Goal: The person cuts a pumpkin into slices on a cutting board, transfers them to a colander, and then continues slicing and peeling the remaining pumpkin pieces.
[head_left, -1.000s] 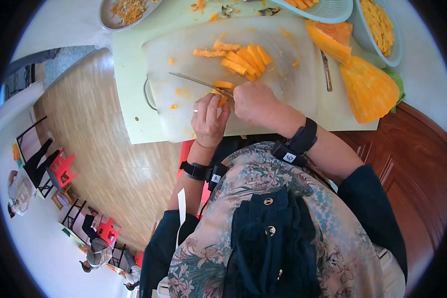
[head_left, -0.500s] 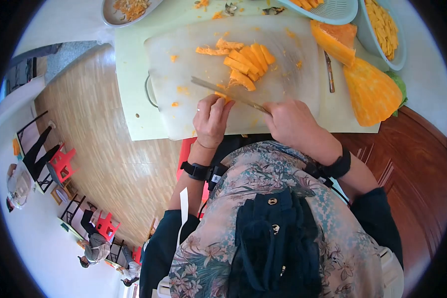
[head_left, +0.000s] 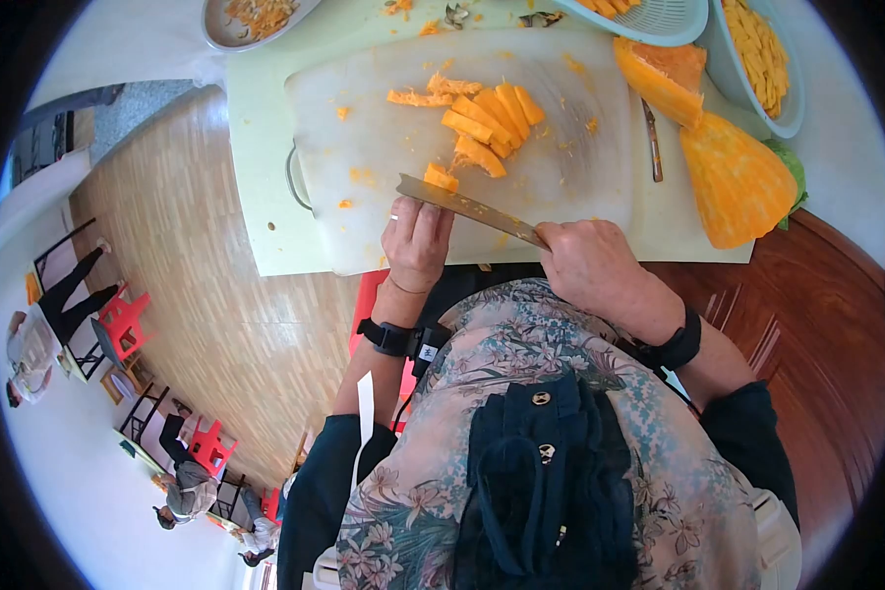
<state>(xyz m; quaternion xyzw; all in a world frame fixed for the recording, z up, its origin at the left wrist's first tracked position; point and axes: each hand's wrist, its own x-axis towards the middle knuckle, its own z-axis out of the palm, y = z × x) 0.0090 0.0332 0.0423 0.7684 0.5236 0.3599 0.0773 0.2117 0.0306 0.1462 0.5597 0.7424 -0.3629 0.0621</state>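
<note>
My right hand (head_left: 590, 258) grips the handle of a kitchen knife (head_left: 477, 211), whose blade slants up to the left across the near part of the cutting board (head_left: 344, 231). At the blade's near side, the fingers of my left hand (head_left: 415, 241) are curled against a small pumpkin piece (head_left: 441, 177). The blade hides their fingertips and part of that piece. Just beyond lies a loose pile of orange pumpkin strips (head_left: 492, 118), with some stringy scraps (head_left: 433, 95) on its left.
Large pumpkin chunks (head_left: 737, 187) and a small knife (head_left: 652, 143) lie right of the board. Two light-blue baskets (head_left: 795, 103) with cut pumpkin stand at the back right. A bowl of scraps (head_left: 256, 46) stands back left. Other people and red stools (head_left: 123, 323) are far left.
The knife has come nearer to me and shifted right, drawn by my right hand. More of the small pumpkin piece shows past the blade. My left hand has barely moved.
</note>
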